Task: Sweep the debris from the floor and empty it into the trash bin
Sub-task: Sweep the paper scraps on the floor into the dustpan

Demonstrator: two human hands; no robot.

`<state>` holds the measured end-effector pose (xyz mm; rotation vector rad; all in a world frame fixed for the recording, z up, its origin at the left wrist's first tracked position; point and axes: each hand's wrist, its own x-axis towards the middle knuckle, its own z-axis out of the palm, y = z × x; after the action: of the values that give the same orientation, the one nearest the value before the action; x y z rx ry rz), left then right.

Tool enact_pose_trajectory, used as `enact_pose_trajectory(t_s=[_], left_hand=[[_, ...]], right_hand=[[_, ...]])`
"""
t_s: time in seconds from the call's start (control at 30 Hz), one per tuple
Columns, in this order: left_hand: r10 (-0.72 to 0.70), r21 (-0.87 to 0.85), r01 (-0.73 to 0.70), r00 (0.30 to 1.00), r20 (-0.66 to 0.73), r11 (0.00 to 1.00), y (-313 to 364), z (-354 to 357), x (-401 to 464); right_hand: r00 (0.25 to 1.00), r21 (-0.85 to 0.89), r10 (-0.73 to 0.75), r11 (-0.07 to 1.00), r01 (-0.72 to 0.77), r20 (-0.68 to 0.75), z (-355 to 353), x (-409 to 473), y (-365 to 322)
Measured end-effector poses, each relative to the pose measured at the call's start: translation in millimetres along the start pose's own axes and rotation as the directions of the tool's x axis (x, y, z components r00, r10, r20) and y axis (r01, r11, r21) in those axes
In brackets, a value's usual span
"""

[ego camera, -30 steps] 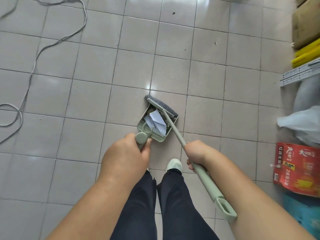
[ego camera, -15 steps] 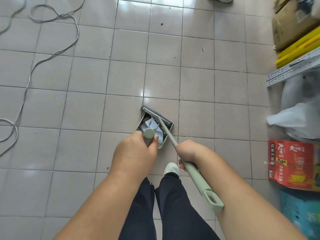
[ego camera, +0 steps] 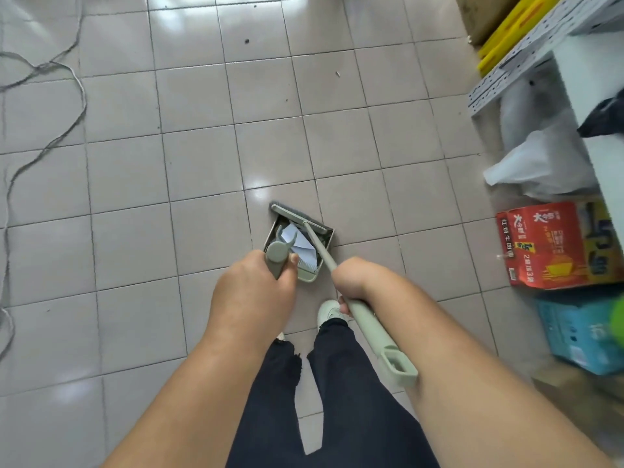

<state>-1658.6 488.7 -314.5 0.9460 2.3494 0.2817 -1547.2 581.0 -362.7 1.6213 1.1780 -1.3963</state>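
Observation:
A pale green dustpan (ego camera: 308,274) sits low over the tiled floor in front of my feet, with white crumpled paper (ego camera: 297,241) inside it. My left hand (ego camera: 253,292) is closed around the top of the dustpan's upright handle (ego camera: 277,255). A matching green broom (ego camera: 366,324) slants down to the pan, its grey bristle head (ego camera: 297,216) resting across the pan's far edge. My right hand (ego camera: 354,282) grips the broom shaft midway. Small specks of debris (ego camera: 337,74) lie on tiles farther ahead. No trash bin is in view.
A grey cable (ego camera: 40,130) loops across the floor at the left. On the right stand a metal shelf (ego camera: 526,52), white plastic bags (ego camera: 540,167), a red carton (ego camera: 547,244), a blue box (ego camera: 580,332) and yellow items (ego camera: 506,32). My shoe (ego camera: 329,310) is just behind the pan.
The view has shifted forward and to the right, bringing the shelf and boxes closer. Both hands keep their holds; the broom head stays across the pan's mouth.

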Motion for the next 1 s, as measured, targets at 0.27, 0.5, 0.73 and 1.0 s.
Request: enact_pose_trajectory(t_s=[0.27, 0.5, 0.73, 1.0], left_hand=[[0.198, 0.093, -0.207, 0.975, 0.097, 0.974, 14, 7, -18], [0.382, 0.177, -0.414, 0.905, 0.186, 0.893, 35, 14, -52], [0.488, 0.224, -0.565, 0.813, 0.318, 0.794, 80, 44, -111], [0.605, 0.219, -0.723, 0.675, 0.423, 0.655, 124, 105, -210]], right_hand=[[0.998, 0.226, 0.038, 0.974, -0.026, -0.052, 19, -12, 41], [0.993, 0.558, 0.082, 0.83, -0.021, -0.085, 37, -34, 98], [0.992, 0.668, 0.11, 0.743, -0.04, -0.063, 41, -60, 185], [0.992, 0.763, 0.103, 0.646, -0.006, -0.079, 61, -86, 321]])
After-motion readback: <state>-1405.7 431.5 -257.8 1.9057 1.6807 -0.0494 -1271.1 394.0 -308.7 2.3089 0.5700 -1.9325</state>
